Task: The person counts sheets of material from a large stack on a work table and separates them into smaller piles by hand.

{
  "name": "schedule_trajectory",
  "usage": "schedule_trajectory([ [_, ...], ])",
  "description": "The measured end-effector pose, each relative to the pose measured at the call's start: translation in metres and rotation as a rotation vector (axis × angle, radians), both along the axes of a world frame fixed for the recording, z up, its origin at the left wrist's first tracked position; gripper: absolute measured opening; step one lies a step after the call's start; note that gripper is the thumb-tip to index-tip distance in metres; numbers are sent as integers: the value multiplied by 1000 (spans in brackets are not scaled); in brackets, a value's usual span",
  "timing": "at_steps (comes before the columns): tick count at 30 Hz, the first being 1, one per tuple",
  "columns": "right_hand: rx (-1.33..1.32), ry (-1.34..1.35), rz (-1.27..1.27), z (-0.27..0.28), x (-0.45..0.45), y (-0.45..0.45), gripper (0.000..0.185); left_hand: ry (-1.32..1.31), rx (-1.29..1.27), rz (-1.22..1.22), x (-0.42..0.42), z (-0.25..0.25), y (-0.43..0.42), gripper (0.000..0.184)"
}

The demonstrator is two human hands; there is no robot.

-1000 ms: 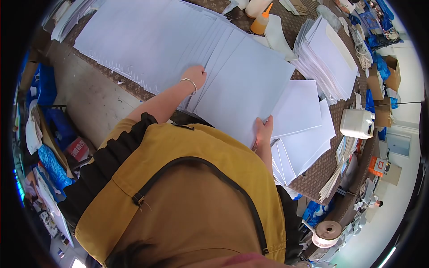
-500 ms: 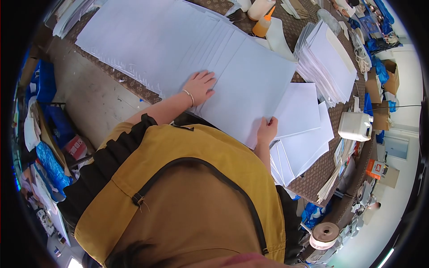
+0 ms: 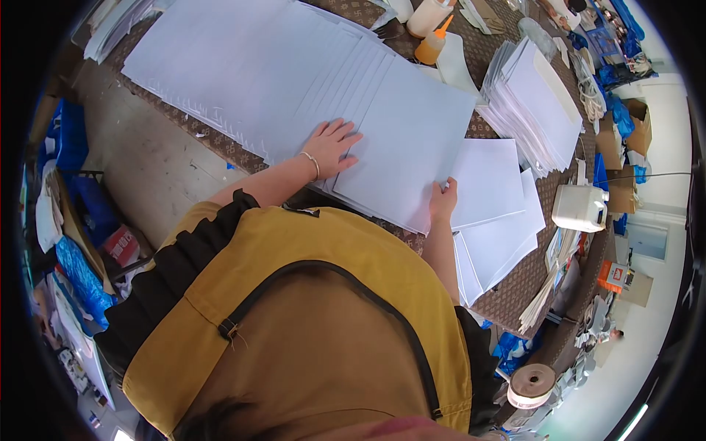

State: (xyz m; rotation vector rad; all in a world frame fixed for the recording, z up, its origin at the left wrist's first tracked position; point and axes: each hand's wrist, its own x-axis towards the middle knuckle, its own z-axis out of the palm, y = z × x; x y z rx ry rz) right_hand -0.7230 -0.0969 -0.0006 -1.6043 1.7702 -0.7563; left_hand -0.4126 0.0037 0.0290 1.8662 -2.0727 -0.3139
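Large white paper sheets (image 3: pixel 220 66) lie in a fanned, overlapping row across the table. My left hand (image 3: pixel 332 149), with a bracelet at its wrist, rests flat on them, fingers spread, by the stepped edges. At the right end of the row, my right hand (image 3: pixel 443 200) has its fingers curled at the side edge of the top sheet (image 3: pixel 412 132), thumb and fingertips pinching there. Smaller white sheets (image 3: pixel 489 180) lie beside and partly under that edge, to the right of my right hand.
A thick stack of white folded paper (image 3: pixel 533 103) sits at the right. Behind the sheets stand an orange-tipped glue bottle (image 3: pixel 431 48) and a white bottle (image 3: pixel 428 16). A white plastic jug (image 3: pixel 579 208) and a bundle of pale strips (image 3: pixel 548 287) are near the right table edge.
My right hand has moved up along the side edge of the top sheet, and that sheet has shifted slightly left. My left hand stays on the sheets, fingers a little more spread.
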Motion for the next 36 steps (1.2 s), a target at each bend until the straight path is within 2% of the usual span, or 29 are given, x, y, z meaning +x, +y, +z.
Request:
schedule_trajectory([
  [5, 45, 4, 22, -10, -4, -3, 38, -3, 13, -23, 1, -4, 0, 52],
  [9, 111, 324, 29, -13, -6, -6, 43, -17, -13, -61, 4, -5, 0, 51],
  [12, 216, 541, -76, 25, 14, 6, 48, -89, 17, -108, 1, -10, -3, 48],
  [13, 222, 550, -142, 26, 3, 10, 48, -74, 2, -170, 0, -9, -5, 48],
  [16, -63, 660, -415, 23, -23, 17, 49, -125, -6, -144, -2, -7, 0, 46],
  [18, -136, 656, -706, 24, -56, 17, 50, -133, 43, -121, -1, -4, 1, 47],
  [19, -148, 637, -712, 22, -76, 12, 50, -141, 65, -103, -2, -1, -2, 47],
  [21, 48, 216, -961, 19, -108, 3, 46, -156, 110, -72, -7, 12, -5, 48],
  [22, 44, 202, -951, 16, -114, -1, 46, -157, 173, -42, -11, 19, -6, 48],
  [25, 238, -474, -711, 19, -120, -4, 43, -200, 282, 57, -28, 23, -8, 50],
  [26, 249, -485, -682, 5, -129, -6, 43, -240, 325, 98, -33, 23, -11, 52],
  [28, 183, -99, -368, -27, -140, -9, 52, -293, 379, 183, -46, 23, -15, 55],
  [30, -87, 85, -368, -5, -144, 0, 40, -321, 393, 277, -63, 21, -21, 62],
  [32, -122, 123, -389, 33, -161, 5, 34, -349, 416, 380, -77, 24, -19, 66],
  [33, -136, 60, -365, 44, -178, 4, 31, -358, 401, 364, -84, 25, -17, 70],
  [34, -307, 66, -339, 32, -201, 1, 31, -365, 385, 344, -88, 27, -14, 75],
  [36, -350, -237, -296, 52, -229, -1, 32, -371, 426, 367, -86, 30, -15, 76],
])
